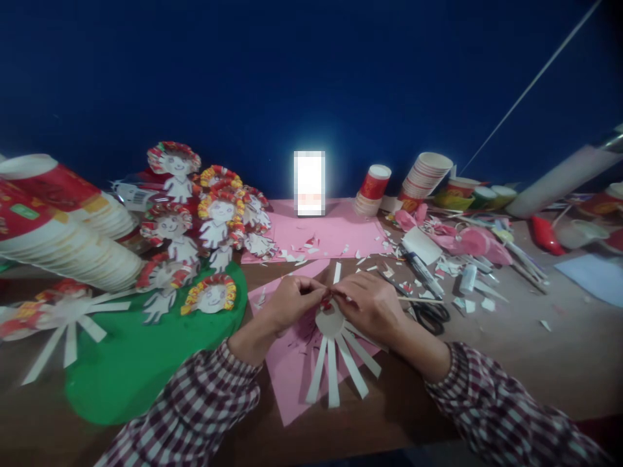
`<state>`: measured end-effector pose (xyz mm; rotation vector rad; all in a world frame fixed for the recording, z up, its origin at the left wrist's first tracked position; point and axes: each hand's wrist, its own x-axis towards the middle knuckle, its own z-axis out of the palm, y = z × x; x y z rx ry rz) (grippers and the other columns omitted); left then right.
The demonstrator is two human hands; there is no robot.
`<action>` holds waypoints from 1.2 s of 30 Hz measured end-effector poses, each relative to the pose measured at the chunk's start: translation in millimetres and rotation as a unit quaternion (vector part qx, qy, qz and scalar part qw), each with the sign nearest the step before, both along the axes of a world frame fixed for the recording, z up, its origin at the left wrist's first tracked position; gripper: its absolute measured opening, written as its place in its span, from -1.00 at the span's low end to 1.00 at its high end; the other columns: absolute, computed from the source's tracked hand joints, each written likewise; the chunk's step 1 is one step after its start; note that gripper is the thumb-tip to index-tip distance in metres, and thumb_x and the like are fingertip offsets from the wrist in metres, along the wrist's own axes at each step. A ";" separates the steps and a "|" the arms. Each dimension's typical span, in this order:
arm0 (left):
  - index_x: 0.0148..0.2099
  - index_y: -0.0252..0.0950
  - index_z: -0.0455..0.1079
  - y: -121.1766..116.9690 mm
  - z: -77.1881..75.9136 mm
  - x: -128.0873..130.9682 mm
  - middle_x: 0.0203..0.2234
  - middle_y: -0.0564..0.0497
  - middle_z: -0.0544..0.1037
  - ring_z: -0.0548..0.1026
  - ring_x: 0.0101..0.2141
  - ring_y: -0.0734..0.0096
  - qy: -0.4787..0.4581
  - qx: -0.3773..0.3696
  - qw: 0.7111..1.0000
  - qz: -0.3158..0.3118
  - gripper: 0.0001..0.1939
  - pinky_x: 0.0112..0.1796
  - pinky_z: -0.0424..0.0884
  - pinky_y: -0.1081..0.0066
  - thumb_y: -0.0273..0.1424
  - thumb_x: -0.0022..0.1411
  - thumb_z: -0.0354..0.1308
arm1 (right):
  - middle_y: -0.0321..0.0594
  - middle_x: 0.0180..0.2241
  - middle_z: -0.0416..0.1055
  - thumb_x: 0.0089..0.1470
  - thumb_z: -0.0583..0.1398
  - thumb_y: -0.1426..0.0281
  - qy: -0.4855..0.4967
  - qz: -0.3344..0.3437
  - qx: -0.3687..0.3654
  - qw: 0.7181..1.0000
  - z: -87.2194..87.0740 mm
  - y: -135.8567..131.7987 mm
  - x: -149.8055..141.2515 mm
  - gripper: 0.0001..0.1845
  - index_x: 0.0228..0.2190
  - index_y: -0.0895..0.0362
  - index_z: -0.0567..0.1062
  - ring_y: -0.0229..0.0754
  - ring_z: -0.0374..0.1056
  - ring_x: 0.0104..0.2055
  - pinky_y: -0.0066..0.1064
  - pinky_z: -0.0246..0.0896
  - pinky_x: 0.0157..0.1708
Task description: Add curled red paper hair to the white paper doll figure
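Note:
Between my hands is a cut paper cup (331, 324), its round white base in the middle and several white strips fanning out toward me. My left hand (298, 299) pinches a small red part of it at the upper edge of the base. My right hand (370, 303) is closed against the same spot, fingertips meeting those of the left. Part of the cup's far side is hidden by my fingers, with one strip sticking up behind them. Under the cup lies a pink paper sheet (283, 389) on the brown table.
Paper dolls with curled red and yellow rims (221, 214) stand at the left by stacked paper cups (73, 240) and a green sheet (156, 370). Black scissors (431, 316), a utility knife (422, 271), a glue bottle (468, 279) and paper scraps lie right. A bright blurred screen (309, 181) stands behind.

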<state>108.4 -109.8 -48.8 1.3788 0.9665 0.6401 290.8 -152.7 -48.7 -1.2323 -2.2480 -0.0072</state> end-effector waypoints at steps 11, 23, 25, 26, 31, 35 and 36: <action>-0.38 -0.43 0.51 1.1 -1.2 -1.6 -0.54 -0.04 0.54 0.44 -0.48 0.47 -0.050 -0.064 0.997 -0.003 -0.83 -0.37 0.35 0.47 -0.39 0.00 0.25 | -0.18 -0.31 0.45 0.14 0.10 0.44 0.014 0.022 0.011 1.000 -1.9 -0.6 1.2 -0.83 -0.23 0.12 0.45 -0.20 0.32 -0.26 -0.36 0.21 -0.22; -0.34 -0.40 0.54 2.4 -0.2 -2.9 -0.44 -0.10 0.60 0.50 -0.40 0.39 0.003 0.006 1.000 -0.007 -0.78 -0.32 0.37 0.46 -0.33 0.08 0.19 | -0.19 -0.33 0.44 0.15 0.10 0.42 -0.025 -0.006 0.015 1.000 3.9 -3.7 2.4 -0.85 -0.29 0.13 0.47 -0.20 0.31 -0.23 -0.37 0.21 -0.21; -0.30 -0.40 0.54 2.9 -1.4 -3.4 -0.41 -0.10 0.61 0.50 -0.38 0.38 0.012 0.016 1.000 -0.010 -0.78 -0.31 0.38 0.45 -0.34 0.08 0.19 | -0.19 -0.34 0.44 0.15 0.10 0.43 -0.032 -0.007 0.011 0.999 4.3 -4.0 2.1 -0.85 -0.30 0.13 0.47 -0.20 0.31 -0.24 -0.37 0.21 -0.21; -0.29 -0.40 0.54 3.2 -2.0 -3.7 -0.39 -0.11 0.61 0.51 -0.37 0.37 0.015 0.018 1.000 -0.010 -0.77 -0.30 0.38 0.45 -0.34 0.07 0.19 | -0.19 -0.34 0.44 0.15 0.09 0.43 -0.035 -0.007 0.010 0.999 4.5 -4.0 1.9 -0.85 -0.30 0.13 0.47 -0.20 0.31 -0.24 -0.37 0.21 -0.21; -0.26 -0.38 0.54 3.5 -2.1 -3.7 -0.35 -0.11 0.61 0.52 -0.34 0.36 0.022 0.017 1.000 -0.013 -0.77 -0.28 0.38 0.44 -0.34 0.08 0.18 | -0.19 -0.34 0.44 0.15 0.09 0.43 -0.044 -0.002 0.007 0.999 4.7 -3.3 1.5 -0.85 -0.29 0.14 0.47 -0.20 0.30 -0.24 -0.37 0.20 -0.21; -0.23 -0.37 0.53 2.7 0.7 -2.7 -0.39 -0.09 0.61 0.52 -0.36 0.37 0.034 0.015 0.999 -0.015 -0.76 -0.30 0.39 0.45 -0.35 0.08 0.17 | -0.19 -0.36 0.43 0.15 0.08 0.44 -0.047 -0.006 0.006 0.999 4.4 -3.2 1.2 -0.84 -0.32 0.14 0.47 -0.21 0.30 -0.26 -0.37 0.20 -0.21; -0.23 -0.37 0.53 2.6 1.1 -2.5 -0.39 -0.08 0.61 0.52 -0.36 0.37 0.037 0.018 0.999 -0.016 -0.76 -0.30 0.39 0.45 -0.36 0.08 0.17 | -0.18 -0.36 0.43 0.15 0.08 0.44 -0.048 -0.006 0.006 0.999 4.3 -3.2 1.1 -0.84 -0.32 0.14 0.47 -0.21 0.30 -0.26 -0.37 0.20 -0.21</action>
